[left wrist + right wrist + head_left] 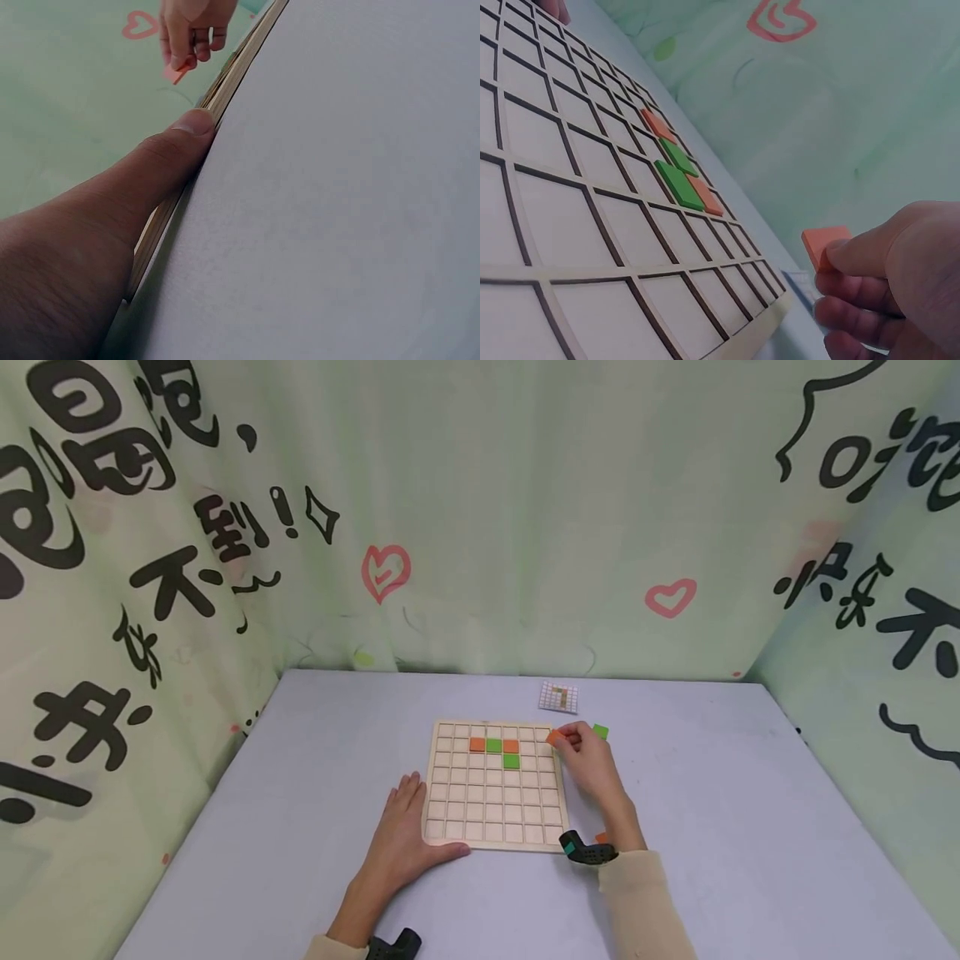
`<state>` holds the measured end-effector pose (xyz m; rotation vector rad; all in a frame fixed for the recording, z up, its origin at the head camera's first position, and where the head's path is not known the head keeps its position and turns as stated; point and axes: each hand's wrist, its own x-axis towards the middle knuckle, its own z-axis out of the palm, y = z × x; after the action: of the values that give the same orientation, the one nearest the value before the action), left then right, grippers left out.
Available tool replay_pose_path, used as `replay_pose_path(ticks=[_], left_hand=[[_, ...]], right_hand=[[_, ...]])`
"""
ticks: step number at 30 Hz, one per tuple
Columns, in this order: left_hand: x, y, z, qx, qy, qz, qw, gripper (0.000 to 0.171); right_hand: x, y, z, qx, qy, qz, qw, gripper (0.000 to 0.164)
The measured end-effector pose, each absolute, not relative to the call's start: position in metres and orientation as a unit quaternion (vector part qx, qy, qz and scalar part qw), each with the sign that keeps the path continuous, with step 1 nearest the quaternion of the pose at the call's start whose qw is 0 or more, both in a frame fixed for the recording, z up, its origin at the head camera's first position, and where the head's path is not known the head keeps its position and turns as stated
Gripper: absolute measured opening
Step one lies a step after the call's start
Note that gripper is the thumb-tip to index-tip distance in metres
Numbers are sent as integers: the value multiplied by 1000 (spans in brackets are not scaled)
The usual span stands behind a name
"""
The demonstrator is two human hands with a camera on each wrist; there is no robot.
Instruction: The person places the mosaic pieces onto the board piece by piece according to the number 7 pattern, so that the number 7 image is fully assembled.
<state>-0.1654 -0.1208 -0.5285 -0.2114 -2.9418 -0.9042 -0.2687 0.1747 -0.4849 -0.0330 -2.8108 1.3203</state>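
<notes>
A wooden grid board [491,793] lies flat on the table, with orange and green square tiles in some of its cells. Along its upper rows sit an orange tile [477,744], a green tile [493,746] and another orange tile [511,747], with a second green tile [512,762] just below. My right hand [590,762] pinches a loose orange tile [821,241] between thumb and fingers, above the board's far right corner. My left hand [408,831] rests against the board's near left corner, fingers straight along the left side and thumb [169,154] along the front edge.
Behind the board lies a small card [558,697] printed with a coloured grid pattern. Beyond my right hand shows a loose green tile [601,731]; an orange tile [602,837] peeks out beside my right wrist. Patterned curtains [525,527] enclose the table's back and sides.
</notes>
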Motion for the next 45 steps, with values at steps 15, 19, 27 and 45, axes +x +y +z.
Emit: replay_pose_path(ticks=[15, 19, 27, 45], left_hand=[[-165, -121, -528, -72, -954, -289, 29, 122], [-165, -122, -528, -74, -955, -286, 32, 120], [-165, -122, -528, -74, -954, -288, 28, 121], [-165, -121, -529, -72, -957, -281, 30, 120]], right_hand=[[-267, 156, -486, 14, -904, 426, 12, 26], [-269, 155, -489, 24, -904, 427, 17, 25], [-268, 152, -489, 27, -904, 426, 22, 25], [-262, 141, -487, 78, -906, 415, -6, 18]])
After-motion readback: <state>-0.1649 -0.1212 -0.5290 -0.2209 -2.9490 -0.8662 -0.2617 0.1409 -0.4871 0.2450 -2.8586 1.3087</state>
